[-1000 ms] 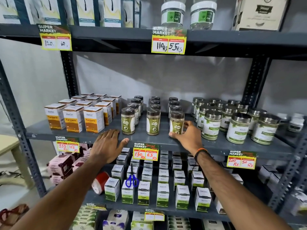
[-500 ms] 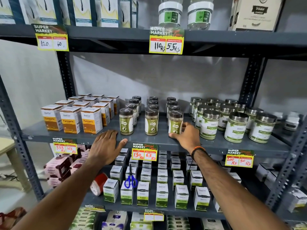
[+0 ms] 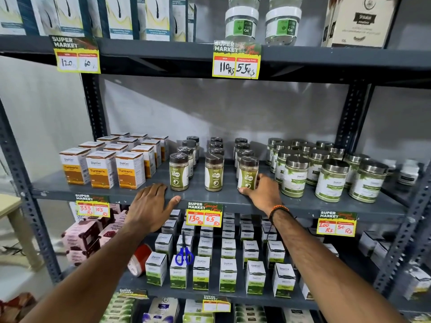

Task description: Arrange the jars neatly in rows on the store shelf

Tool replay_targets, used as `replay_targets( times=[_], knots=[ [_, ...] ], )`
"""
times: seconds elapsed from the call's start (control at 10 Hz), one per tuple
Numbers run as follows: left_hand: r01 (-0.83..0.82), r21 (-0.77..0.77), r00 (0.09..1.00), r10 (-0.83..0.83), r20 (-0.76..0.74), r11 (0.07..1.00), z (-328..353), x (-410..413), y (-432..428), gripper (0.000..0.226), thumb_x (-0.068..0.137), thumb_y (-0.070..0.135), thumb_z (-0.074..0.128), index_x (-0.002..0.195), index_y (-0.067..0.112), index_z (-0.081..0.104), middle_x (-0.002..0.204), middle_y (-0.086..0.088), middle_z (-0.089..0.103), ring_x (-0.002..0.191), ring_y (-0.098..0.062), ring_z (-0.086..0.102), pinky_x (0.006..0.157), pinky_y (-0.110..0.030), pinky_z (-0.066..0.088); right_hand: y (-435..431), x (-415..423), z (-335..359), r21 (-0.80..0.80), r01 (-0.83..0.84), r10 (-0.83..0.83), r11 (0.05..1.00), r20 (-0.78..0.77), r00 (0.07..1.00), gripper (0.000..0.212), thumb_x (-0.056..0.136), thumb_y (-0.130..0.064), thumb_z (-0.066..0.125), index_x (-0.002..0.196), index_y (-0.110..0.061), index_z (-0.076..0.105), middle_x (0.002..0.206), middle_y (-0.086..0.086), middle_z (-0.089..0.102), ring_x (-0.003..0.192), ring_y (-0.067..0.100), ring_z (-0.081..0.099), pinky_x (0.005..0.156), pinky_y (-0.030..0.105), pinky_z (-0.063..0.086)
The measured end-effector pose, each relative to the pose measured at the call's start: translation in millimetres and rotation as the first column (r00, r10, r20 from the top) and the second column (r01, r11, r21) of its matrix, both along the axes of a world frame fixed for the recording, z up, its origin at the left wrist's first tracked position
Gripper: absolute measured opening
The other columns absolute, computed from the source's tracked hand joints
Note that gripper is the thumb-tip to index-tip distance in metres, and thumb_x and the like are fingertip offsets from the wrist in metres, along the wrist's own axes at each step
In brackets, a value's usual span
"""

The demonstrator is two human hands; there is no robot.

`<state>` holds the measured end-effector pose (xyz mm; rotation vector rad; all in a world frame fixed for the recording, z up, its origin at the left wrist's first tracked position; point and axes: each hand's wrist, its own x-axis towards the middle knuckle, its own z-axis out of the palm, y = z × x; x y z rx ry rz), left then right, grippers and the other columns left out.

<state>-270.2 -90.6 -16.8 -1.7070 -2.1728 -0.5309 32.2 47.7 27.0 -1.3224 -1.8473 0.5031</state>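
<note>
Three rows of small brown-lidded jars run front to back on the grey middle shelf (image 3: pixel 221 197). The front jars are the left jar (image 3: pixel 179 172), the middle jar (image 3: pixel 214 172) and the right jar (image 3: pixel 247 172). My right hand (image 3: pixel 262 191) wraps the base of the right front jar, thumb in front and fingers at its right side. My left hand (image 3: pixel 150 207) lies flat, palm down, on the shelf's front edge just left of the left jar, holding nothing. Bigger steel-lidded jars (image 3: pixel 331 178) stand in rows at the right.
Turmeric boxes (image 3: pixel 101 169) fill the shelf's left part. Price tags (image 3: pixel 204 214) hang on the shelf edge. On the shelf below stand white boxes (image 3: pixel 227 275), blue scissors (image 3: pixel 184 254) and a red tape roll (image 3: pixel 140 258). Gel tubs (image 3: pixel 241 22) sit on the top shelf.
Both hands stay where they were on the shelf edge and the right front jar. The view has shifted slightly; the jars have not visibly moved.
</note>
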Motion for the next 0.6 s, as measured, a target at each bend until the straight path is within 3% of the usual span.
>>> replay_targets(
  times=[0.3,0.5,0.6],
  knots=[
    [-0.005,-0.003,1.0,0.005,0.01,1.0,-0.7,-0.1,-0.5,0.09,0.097,0.076,0.012,0.145,0.009,0.048,0.147,-0.014,0.055,0.134,-0.031,0.049,0.115,-0.047,0.034,-1.1,-1.0,3.1,-0.011,-0.009,0.009,1.0,0.04,0.999,0.045,0.075,-0.032,0.087,0.112,-0.013,0.068,0.107,0.002,0.075,0.092,0.015,0.069,0.083,0.027,0.054],
    [-0.007,-0.019,1.0,0.007,0.02,1.0,-1.4,-0.6,-0.1,0.091,0.096,0.077,0.012,0.148,0.01,0.045,0.15,-0.013,0.052,0.138,-0.031,0.047,0.118,-0.047,0.031,-2.3,4.3,2.4,-0.054,-0.024,0.024,0.998,0.002,1.0,0.049,0.07,-0.042,0.088,0.106,-0.015,0.068,0.104,0.0,0.075,0.094,0.015,0.07,0.083,0.029,0.055],
    [0.023,-0.02,1.0,-0.023,0.018,1.0,1.5,1.1,-2.9,0.088,0.097,0.076,0.016,0.149,0.01,0.041,0.152,-0.014,0.05,0.138,-0.03,0.045,0.118,-0.046,0.03,-15.7,17.5,12.9,-0.012,-0.008,0.007,1.0,-0.049,0.999,0.084,0.069,-0.053,0.085,0.135,-0.008,0.057,0.132,0.01,0.065,0.114,0.021,0.066,0.093,0.033,0.054]
  ],
)
